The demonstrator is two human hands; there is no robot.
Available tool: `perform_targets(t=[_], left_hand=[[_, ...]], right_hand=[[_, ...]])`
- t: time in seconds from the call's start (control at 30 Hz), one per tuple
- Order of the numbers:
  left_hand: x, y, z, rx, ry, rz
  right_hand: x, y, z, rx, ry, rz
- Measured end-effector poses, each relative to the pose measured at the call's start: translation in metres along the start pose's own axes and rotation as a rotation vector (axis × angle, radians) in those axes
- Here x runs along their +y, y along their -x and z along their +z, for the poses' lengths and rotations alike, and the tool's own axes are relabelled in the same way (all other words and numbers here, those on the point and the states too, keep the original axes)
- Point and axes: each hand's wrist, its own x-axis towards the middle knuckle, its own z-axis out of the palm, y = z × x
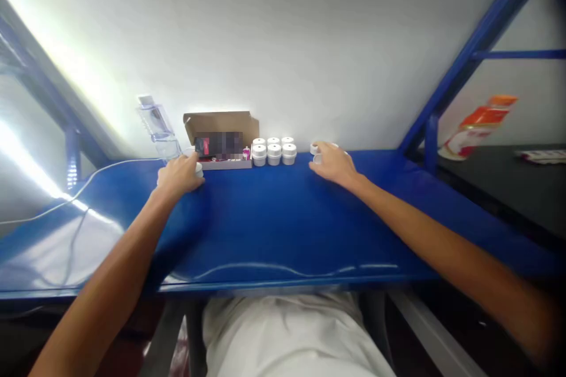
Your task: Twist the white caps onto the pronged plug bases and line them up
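At the back left of the blue table (265, 218), my left hand (177, 177) curls over a small white round container (198, 169), mostly covered by the fingers. Towards the back right, my right hand (335, 164) closes on a white round part (317, 159), and more white pieces (313, 148) show around its fingers. Between the hands, several white lidded containers (274, 154) stand upright in stacked-looking rows against the wall.
An open cardboard box (221, 165) with small items stands beside my left hand. Behind that hand is a clear plastic holder (160, 126). A white cable (101, 169) crosses the table's left side. Blue frame posts (431, 141) flank the table; an orange-and-white bottle (477, 126) is at right.
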Motion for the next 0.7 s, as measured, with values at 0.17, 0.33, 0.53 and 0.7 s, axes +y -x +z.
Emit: perform_targets(t=[0.17, 0.33, 0.53, 0.7], left_hand=[[-0.004, -0.005, 0.006, 0.101, -0.075, 0.034], [0.002, -0.006, 0.007, 0.172, -0.037, 0.104], [0.028, -0.001, 0.01, 0.188, 0.31, 0.357], [0.071, 0.025, 0.011, 0.076, 0.853, 0.666]], right_hand=[[0.008, -0.002, 0.002, -0.051, 0.017, 0.038], [0.002, 0.006, -0.002, -0.176, -0.339, -0.119], [-0.025, 0.023, -0.008, -0.049, -0.568, -0.342], [-0.055, 0.042, -0.017, -0.112, -0.835, -0.348]])
